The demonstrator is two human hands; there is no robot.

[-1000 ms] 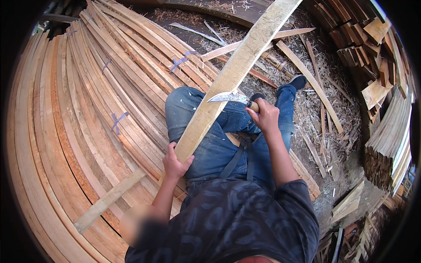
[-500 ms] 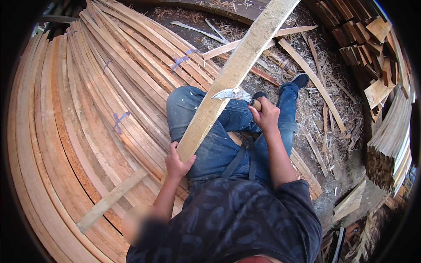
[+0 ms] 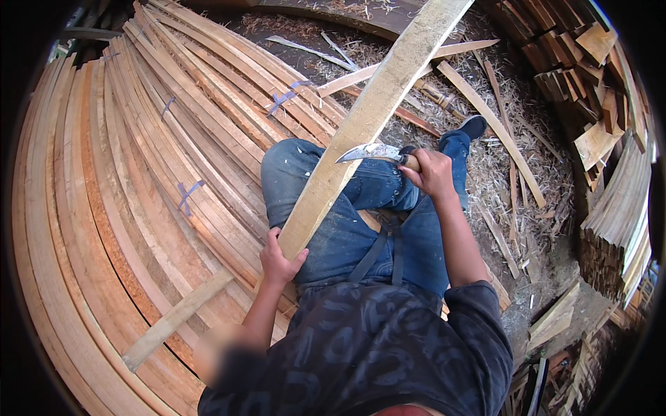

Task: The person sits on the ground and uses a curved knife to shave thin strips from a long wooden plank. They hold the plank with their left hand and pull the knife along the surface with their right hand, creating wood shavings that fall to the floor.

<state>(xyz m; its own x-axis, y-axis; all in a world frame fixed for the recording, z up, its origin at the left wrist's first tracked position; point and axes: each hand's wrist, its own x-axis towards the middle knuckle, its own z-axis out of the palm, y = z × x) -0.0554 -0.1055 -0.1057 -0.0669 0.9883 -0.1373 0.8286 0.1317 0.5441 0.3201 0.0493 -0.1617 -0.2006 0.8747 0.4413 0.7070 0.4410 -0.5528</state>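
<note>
A long pale wooden plank (image 3: 374, 111) slants across my left thigh, its near end by my body and its far end toward the top of the view. My left hand (image 3: 280, 259) grips it near the lower end, the thumb over the face. In my right hand (image 3: 431, 173) is the wooden handle of a knife with a curved, hooked blade. The knife (image 3: 374, 152) points left, and its blade lies across the plank's face above my knee. Whether the edge bites into the wood cannot be made out.
Long sawn strips (image 3: 139, 173), some tied with purple bands, fill the left side. A short batten (image 3: 177, 320) lies across them. Shavings (image 3: 534, 156) and offcuts cover the ground ahead and to the right. Stacked boards (image 3: 596, 97) stand at the far right.
My right hand has shifted a little to the right and slightly forward, drawing the knife along with it. My left hand and the plank stay nearly in place.
</note>
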